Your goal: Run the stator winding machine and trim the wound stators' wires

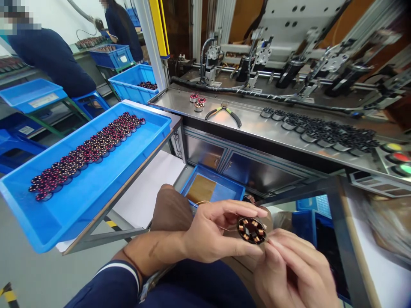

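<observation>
Hands [221, 233] on wound core [251, 230] | bin label [43, 99]: text unreadable

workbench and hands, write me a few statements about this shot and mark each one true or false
1. The left hand holds a round part with copper-coloured windings. True.
2. The pliers lie on the metal ledge. True.
3. The right hand is gripping the pliers. False: its fingertips are at the edge of the round part.
4. The dark parts on the ledge are to the left of the pliers. False: they are to the right.
5. The red button is between the yellow and green ones. True.
</observation>
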### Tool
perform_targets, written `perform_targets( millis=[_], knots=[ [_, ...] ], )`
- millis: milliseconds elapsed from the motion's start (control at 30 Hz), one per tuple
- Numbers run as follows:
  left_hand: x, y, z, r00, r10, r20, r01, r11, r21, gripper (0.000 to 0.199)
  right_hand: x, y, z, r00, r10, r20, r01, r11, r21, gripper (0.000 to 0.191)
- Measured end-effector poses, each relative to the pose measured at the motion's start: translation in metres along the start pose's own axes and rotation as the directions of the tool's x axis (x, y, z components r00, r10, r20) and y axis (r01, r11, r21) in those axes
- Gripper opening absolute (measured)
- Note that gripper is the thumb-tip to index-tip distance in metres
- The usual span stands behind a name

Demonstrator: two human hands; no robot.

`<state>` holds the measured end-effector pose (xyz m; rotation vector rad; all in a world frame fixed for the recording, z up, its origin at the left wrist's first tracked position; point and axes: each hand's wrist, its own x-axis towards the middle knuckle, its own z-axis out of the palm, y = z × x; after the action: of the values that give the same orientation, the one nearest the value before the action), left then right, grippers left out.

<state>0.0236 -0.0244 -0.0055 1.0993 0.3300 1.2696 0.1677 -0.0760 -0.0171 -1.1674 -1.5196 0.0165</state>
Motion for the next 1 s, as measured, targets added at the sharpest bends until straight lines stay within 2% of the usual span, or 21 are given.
perform_targets(
  millis=[67, 167, 200, 300, 367, 467, 533, 700, 833, 900, 1000],
  knots=[
    [-0.002, -0.004, 0.001, 0.999, 0.029, -0.032, -0.027, 0.998, 0.054, 0.047, -0.001, -0.001, 0.002, 0.996, 0.058, 0.068, -0.063, 0.995, 0.074, 0.01],
    [-0.006, -0.007, 0.003, 0.996, -0.003, -0.09, 0.01, 0.998, 0.069, 0.045, -0.001, 0.002, 0.007, 0.995, 0.091, 0.028, -0.095, 0.975, 0.201, 0.014],
    [-0.007, -0.007, 0.004, 0.994, -0.022, -0.102, 0.029, 0.998, 0.059, 0.047, -0.001, 0.004, 0.008, 0.996, 0.084, 0.015, -0.086, 0.97, 0.226, 0.015],
    [-0.005, -0.003, 0.0, 0.988, -0.117, -0.101, 0.121, 0.992, 0.032, 0.064, 0.002, 0.012, 0.01, 0.997, 0.027, 0.077, -0.044, 0.972, 0.232, 0.019],
    [-0.002, 0.001, -0.007, 0.977, -0.213, -0.033, 0.214, 0.976, 0.047, 0.068, 0.005, 0.016, 0.009, 0.995, 0.005, 0.097, -0.027, 0.975, 0.221, 0.021],
    [0.002, 0.002, -0.02, 0.923, -0.363, 0.13, 0.358, 0.932, 0.06, 0.055, 0.012, 0.017, 0.005, 0.994, -0.023, 0.11, 0.0, 0.979, 0.206, 0.021],
    [0.001, -0.002, -0.025, 0.896, -0.4, 0.191, 0.405, 0.914, 0.016, 0.049, 0.017, 0.017, 0.001, 0.99, -0.045, 0.136, 0.019, 0.983, 0.184, 0.019],
    [-0.002, -0.011, -0.027, 0.914, -0.353, 0.2, 0.372, 0.926, -0.068, 0.049, 0.02, 0.016, -0.005, 0.977, -0.06, 0.205, 0.041, 0.995, 0.094, 0.017],
    [0.0, -0.008, -0.027, 0.926, -0.293, 0.237, 0.325, 0.94, -0.106, 0.048, 0.02, 0.011, -0.003, 0.992, -0.005, 0.125, -0.004, 0.997, 0.072, 0.017],
    [0.003, -0.004, -0.027, 0.941, -0.237, 0.241, 0.271, 0.955, -0.121, 0.04, 0.022, 0.008, -0.001, 0.994, 0.041, 0.101, -0.051, 0.993, 0.105, 0.016],
    [0.007, 0.003, -0.024, 0.972, -0.145, 0.183, 0.164, 0.982, -0.092, 0.021, 0.025, 0.005, 0.0, 0.987, 0.104, 0.124, -0.125, 0.978, 0.169, 0.015]
  ],
)
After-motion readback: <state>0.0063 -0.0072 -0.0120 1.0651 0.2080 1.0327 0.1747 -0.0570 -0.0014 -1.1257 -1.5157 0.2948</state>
